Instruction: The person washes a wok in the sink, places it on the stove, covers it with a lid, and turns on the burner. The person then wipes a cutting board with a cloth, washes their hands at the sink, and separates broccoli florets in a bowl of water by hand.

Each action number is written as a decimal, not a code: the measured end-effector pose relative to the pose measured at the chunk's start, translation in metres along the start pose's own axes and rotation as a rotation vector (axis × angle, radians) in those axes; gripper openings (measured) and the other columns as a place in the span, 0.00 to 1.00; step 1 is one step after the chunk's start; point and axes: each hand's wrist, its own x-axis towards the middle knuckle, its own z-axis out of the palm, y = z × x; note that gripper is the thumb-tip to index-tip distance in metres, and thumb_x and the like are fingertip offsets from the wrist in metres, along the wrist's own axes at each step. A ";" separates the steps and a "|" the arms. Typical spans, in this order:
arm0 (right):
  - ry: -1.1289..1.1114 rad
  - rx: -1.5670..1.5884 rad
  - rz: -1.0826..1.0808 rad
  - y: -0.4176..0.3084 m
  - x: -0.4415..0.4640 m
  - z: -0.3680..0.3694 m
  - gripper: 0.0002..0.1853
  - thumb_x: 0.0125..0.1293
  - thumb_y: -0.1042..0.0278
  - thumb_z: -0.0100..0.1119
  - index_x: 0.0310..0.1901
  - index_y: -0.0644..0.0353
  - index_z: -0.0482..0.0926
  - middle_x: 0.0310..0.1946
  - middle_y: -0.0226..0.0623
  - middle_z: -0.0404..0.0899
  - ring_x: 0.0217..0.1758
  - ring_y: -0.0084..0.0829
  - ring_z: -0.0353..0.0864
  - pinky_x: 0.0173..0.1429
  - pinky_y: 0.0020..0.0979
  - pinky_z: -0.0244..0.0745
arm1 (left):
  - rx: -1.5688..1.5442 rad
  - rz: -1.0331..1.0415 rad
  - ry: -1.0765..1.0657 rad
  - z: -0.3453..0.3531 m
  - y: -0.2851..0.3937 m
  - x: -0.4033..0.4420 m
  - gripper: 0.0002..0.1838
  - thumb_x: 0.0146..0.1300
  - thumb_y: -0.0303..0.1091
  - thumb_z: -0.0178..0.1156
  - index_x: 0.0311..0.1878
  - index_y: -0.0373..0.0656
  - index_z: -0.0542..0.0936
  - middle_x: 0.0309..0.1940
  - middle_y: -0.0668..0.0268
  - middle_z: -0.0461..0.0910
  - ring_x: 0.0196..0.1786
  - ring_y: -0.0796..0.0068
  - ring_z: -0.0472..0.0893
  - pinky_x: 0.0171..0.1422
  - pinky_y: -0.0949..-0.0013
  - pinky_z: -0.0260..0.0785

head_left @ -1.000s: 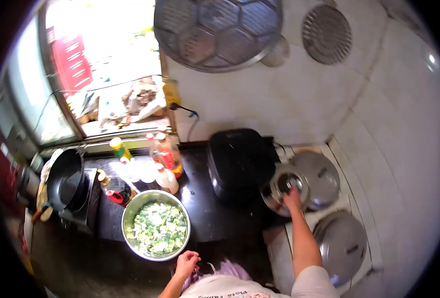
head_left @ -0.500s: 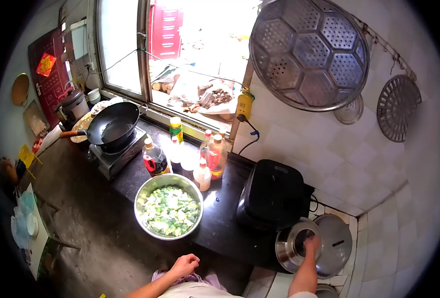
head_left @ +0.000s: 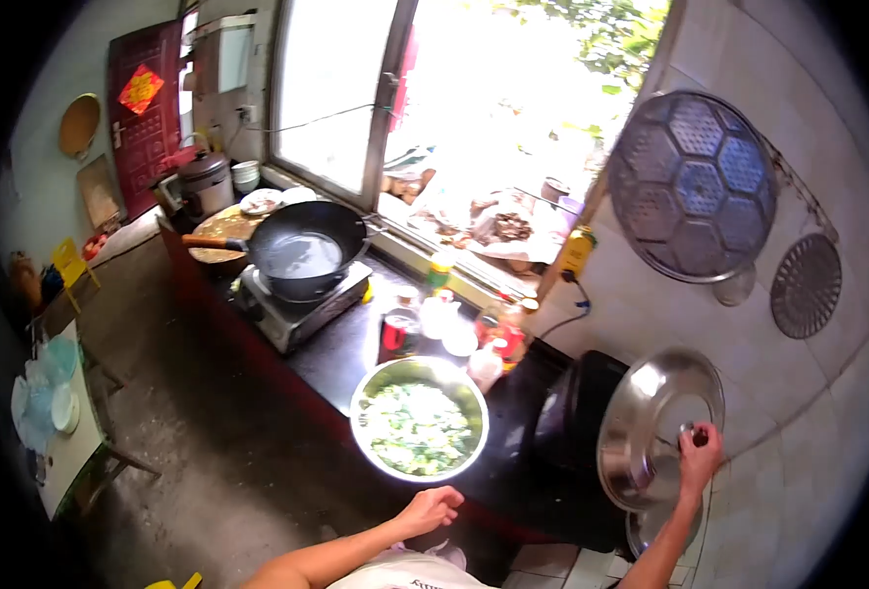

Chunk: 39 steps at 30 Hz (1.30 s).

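Note:
My right hand (head_left: 700, 455) grips the small knob of a wide, shiny steel pot lid (head_left: 636, 442), which is tilted up in front of the tiled wall. Below the lid, part of another round metal piece (head_left: 662, 530) shows; the rest is covered. My left hand (head_left: 429, 511) hovers in front of my body, its fingers loosely bent and a little apart, holding nothing. Just beyond it stands a steel basin (head_left: 358, 432) filled with chopped green vegetables (head_left: 418, 428).
A black wok (head_left: 307, 257) rests on a portable stove (head_left: 297, 319) to the left. Several sauce bottles (head_left: 401, 329) stand behind the basin. A black appliance (head_left: 577, 402) is partly hidden by the lid. Perforated steamer plates (head_left: 695, 187) hang on the wall.
My right hand has raised the steel lid from the counter's right end. The view has turned, so the wok and basin appear farther right. My left hand's fingers have loosened slightly.

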 end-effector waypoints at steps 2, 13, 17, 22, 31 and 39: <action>-0.107 0.157 -0.088 -0.107 -0.015 0.029 0.09 0.49 0.74 0.61 0.35 0.62 0.78 0.32 0.38 0.74 0.34 0.33 0.76 0.40 0.32 0.73 | -0.041 0.094 0.083 -0.027 0.009 -0.019 0.17 0.57 0.21 0.44 0.49 0.34 0.75 0.43 0.57 0.79 0.42 0.71 0.80 0.44 0.70 0.75; -0.605 0.582 -0.574 -0.459 -0.147 0.246 0.18 0.48 0.66 0.64 0.42 0.61 0.74 0.36 0.48 0.78 0.36 0.43 0.81 0.42 0.38 0.75 | -0.249 -0.004 0.936 -0.247 -0.082 -0.227 0.10 0.62 0.20 0.48 0.43 0.39 0.77 0.34 0.60 0.81 0.27 0.79 0.79 0.29 0.77 0.73; -0.701 0.621 -0.603 -0.532 -0.174 0.287 0.18 0.48 0.66 0.62 0.43 0.58 0.73 0.39 0.51 0.78 0.34 0.47 0.80 0.42 0.41 0.74 | -0.289 -0.089 1.296 -0.276 -0.113 -0.323 0.07 0.61 0.19 0.50 0.41 0.35 0.75 0.29 0.58 0.80 0.22 0.76 0.78 0.22 0.77 0.70; -0.706 0.672 -0.616 -0.584 -0.173 0.361 0.19 0.46 0.65 0.62 0.42 0.58 0.74 0.38 0.54 0.78 0.41 0.53 0.79 0.46 0.45 0.73 | -0.440 -0.090 1.508 -0.285 -0.130 -0.354 0.10 0.58 0.16 0.48 0.42 0.32 0.74 0.29 0.54 0.78 0.22 0.71 0.79 0.24 0.71 0.75; -0.596 0.452 -0.505 -0.660 -0.126 0.497 0.20 0.42 0.64 0.64 0.40 0.58 0.76 0.26 0.48 0.80 0.31 0.44 0.82 0.38 0.39 0.76 | -0.363 -0.059 1.498 -0.372 -0.098 -0.309 0.10 0.60 0.17 0.47 0.43 0.31 0.75 0.31 0.52 0.80 0.25 0.70 0.81 0.26 0.72 0.76; -0.689 0.364 -0.499 -0.700 -0.117 0.547 0.18 0.42 0.63 0.61 0.39 0.56 0.76 0.30 0.53 0.80 0.39 0.52 0.80 0.47 0.44 0.73 | -0.243 -0.042 1.319 -0.511 -0.038 -0.267 0.09 0.62 0.19 0.47 0.42 0.35 0.75 0.30 0.58 0.80 0.25 0.76 0.79 0.26 0.76 0.73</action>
